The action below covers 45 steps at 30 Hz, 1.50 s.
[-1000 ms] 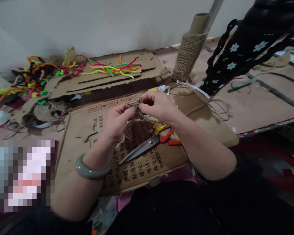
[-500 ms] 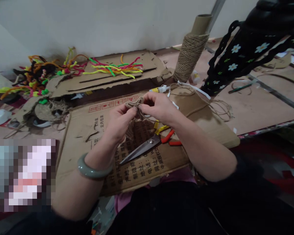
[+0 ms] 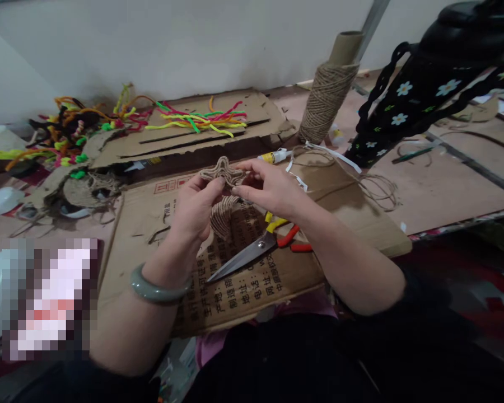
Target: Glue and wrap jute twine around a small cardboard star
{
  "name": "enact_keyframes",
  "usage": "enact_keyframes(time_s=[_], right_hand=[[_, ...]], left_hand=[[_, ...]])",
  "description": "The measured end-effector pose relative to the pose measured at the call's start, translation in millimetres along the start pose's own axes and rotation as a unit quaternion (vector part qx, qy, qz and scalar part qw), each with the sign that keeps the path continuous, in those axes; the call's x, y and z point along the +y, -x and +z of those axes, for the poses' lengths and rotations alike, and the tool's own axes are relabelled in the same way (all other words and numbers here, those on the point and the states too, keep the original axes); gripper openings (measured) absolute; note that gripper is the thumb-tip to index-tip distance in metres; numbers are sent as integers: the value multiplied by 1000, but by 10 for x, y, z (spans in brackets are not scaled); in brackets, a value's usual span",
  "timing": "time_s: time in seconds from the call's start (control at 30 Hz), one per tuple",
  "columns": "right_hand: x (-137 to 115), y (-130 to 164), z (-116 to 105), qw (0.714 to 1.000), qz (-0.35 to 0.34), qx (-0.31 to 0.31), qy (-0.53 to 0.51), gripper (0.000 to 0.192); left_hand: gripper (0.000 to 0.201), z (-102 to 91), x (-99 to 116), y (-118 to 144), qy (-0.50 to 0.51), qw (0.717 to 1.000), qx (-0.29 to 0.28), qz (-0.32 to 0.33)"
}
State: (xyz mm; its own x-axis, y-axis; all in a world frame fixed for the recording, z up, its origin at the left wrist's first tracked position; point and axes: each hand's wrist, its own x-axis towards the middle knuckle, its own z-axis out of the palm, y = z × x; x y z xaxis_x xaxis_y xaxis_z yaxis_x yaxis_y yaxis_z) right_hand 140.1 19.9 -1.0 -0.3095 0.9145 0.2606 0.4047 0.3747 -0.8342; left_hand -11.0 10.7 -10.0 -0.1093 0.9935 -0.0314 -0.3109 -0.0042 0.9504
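A star-shaped piece of coiled jute twine (image 3: 222,170) is held up between my two hands over the cardboard. My left hand (image 3: 195,204) pinches its left and lower side, thumb on the front. My right hand (image 3: 266,187) grips the star's right side between thumb and fingers; the fingertips are partly hidden. Just below the star lies a ribbed, curved twine piece (image 3: 223,217). Scissors (image 3: 246,254) with red and yellow handles rest on the cardboard sheet (image 3: 138,257) beneath my hands, blades pointing toward the lower left.
A twine spool (image 3: 325,101) stands at the back right beside a black flowered bottle (image 3: 407,106). A small glue bottle (image 3: 273,155) lies behind my right hand. Colourful pipe cleaners (image 3: 197,118) sit on cardboard at the back. Loose twine (image 3: 378,190) trails at right.
The twine piece was squeezed and mostly covered by my fingers; now it shows as an open star. My right hand has shifted slightly, its fingers now around the star's right side.
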Motion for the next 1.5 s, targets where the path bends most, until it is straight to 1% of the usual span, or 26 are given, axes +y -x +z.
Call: enact_keyframes(time_s=[0.07,0.13,0.23,0.33,0.43,0.53,0.63,0.8,0.83,0.9,1.03,1.17,1.27,1.5], right_hand=[[-6,7,-3,1000,3,1,31,37],[2,4,5,999,0,7,31,35],[37,-16,31,999,-5,9,-37,33],[57,-43,31,994,-6,21,-106,25],[43,-62,-19,993,11,25,-114,23],[30,-66,-78,996,21,3,-92,25],[28,-59,-112,998,-4,-31,-58,28],[-10,-39,-143,995,-34,-91,-23,30],[-16,-37,-146,995,-32,-95,-20,32],[-18,-36,-146,997,-23,-78,-13,35],[16,-50,-126,999,-1,-27,-19,37],[60,-62,-80,1000,4,-21,-10,33],[95,-65,-39,999,0,-31,-12,28],[95,-63,5,999,15,-23,-21,23]], left_hand=[[10,3,5,-5,12,1000,2,5],[10,11,3,2,11,1000,-2,4],[10,20,-6,22,2,1000,-12,-7],[15,5,-6,33,-17,999,-29,-26],[19,-40,15,21,-36,996,-59,-48],[22,-92,49,-2,-63,992,-83,-65],[19,-128,78,-15,-112,985,-107,-81],[10,-144,106,-1,-170,966,-178,-83],[10,-141,110,5,-173,965,-180,-84],[10,-130,113,16,-176,967,-165,-83],[13,-93,97,23,-162,979,-105,-65],[14,-52,82,24,-134,987,-72,-49],[12,-35,78,31,-120,989,-72,-42],[12,-44,32,40,-126,988,-88,-31]])
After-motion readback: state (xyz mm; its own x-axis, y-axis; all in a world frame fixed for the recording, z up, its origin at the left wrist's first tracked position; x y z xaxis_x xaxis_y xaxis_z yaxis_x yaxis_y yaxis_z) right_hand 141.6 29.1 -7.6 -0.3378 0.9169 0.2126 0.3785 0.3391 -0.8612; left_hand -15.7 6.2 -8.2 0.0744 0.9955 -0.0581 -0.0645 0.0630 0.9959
